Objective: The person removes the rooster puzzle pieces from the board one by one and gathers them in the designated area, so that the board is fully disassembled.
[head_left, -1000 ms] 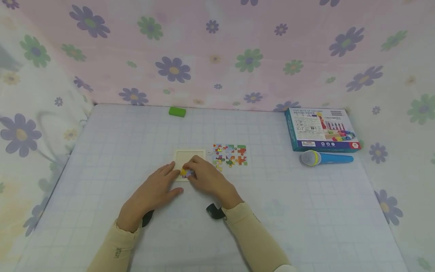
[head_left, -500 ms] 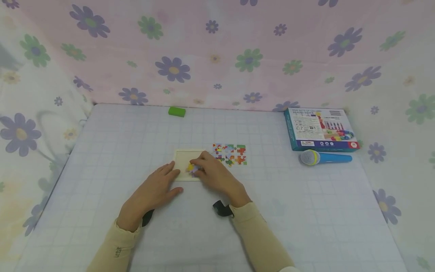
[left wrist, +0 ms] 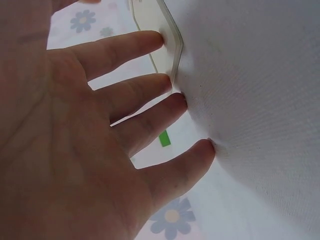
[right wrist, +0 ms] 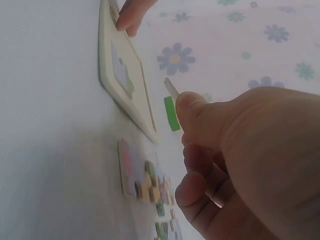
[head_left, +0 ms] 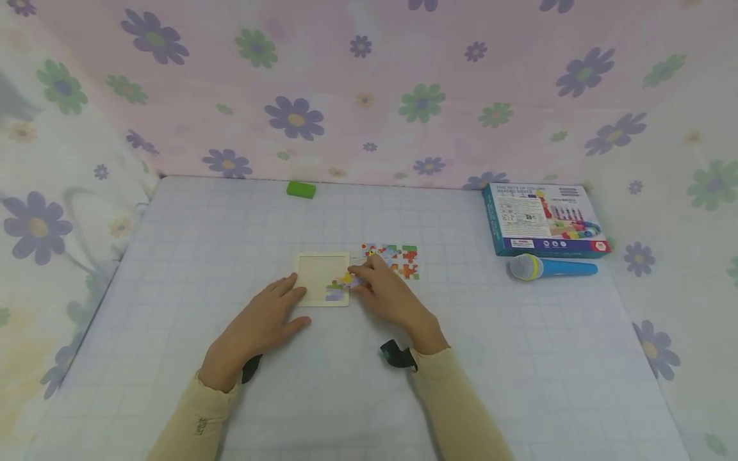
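A pale wooden puzzle frame (head_left: 321,304) lies in front of me, with one puzzle piece (head_left: 334,295) in its lower right corner. My left hand (head_left: 259,323) rests with extended fingers on the frame's left edge; in the left wrist view its fingertips (left wrist: 156,39) touch the frame's rim (left wrist: 175,35). Between thumb and fingers my right hand (head_left: 393,301) pinches another jigsaw piece (head_left: 348,280), yellow and purple, over the frame's right edge. That piece (right wrist: 171,88) appears nearly edge-on in the right wrist view. Several loose puzzle pieces (head_left: 409,259) lie right of the frame, partly hidden by my right hand.
A green block (head_left: 301,189) lies near the table's back edge. At the back right are a flat toy box (head_left: 548,221) and, before it, a blue toy microphone (head_left: 567,268). Flowered cloth (head_left: 357,96) hangs behind the table.
My right hand has moved right, carrying its piece from the frame's lower part to the right edge. The other piece in the corner now shows. My left hand has stayed put.
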Tool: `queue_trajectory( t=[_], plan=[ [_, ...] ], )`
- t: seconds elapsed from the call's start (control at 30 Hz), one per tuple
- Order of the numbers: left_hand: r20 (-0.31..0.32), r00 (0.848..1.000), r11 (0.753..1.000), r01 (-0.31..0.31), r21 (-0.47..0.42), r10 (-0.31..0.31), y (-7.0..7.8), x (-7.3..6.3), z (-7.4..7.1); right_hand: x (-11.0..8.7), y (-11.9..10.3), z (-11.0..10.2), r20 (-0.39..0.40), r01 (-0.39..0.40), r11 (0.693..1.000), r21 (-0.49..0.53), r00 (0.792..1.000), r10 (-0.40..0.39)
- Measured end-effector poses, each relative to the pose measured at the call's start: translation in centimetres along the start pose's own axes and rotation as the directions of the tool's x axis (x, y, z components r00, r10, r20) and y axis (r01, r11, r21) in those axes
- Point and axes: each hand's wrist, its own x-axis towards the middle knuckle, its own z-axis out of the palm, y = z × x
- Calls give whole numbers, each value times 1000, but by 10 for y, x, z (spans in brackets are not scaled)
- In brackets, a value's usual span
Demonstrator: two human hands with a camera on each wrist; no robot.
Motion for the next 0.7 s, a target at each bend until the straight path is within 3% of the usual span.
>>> queue_trajectory(
  t=[0.3, 0.5, 0.7],
  plan=[
    [-7, 1000, 1000, -3, -27, 3, -1, 0, 0, -17, 17, -7, -33, -22, 1000, 11, 999, 22],
    [-1, 1000, 999, 6, -38, -6, -2, 1, 0, -25, 24, -12, -50, 17, 999, 28, 999, -16],
    [5, 1000, 999, 11, -45, -10, -2, 1, 0, -33, 32, -17, -52, -5, 1000, -21, 999, 3]
  ],
)
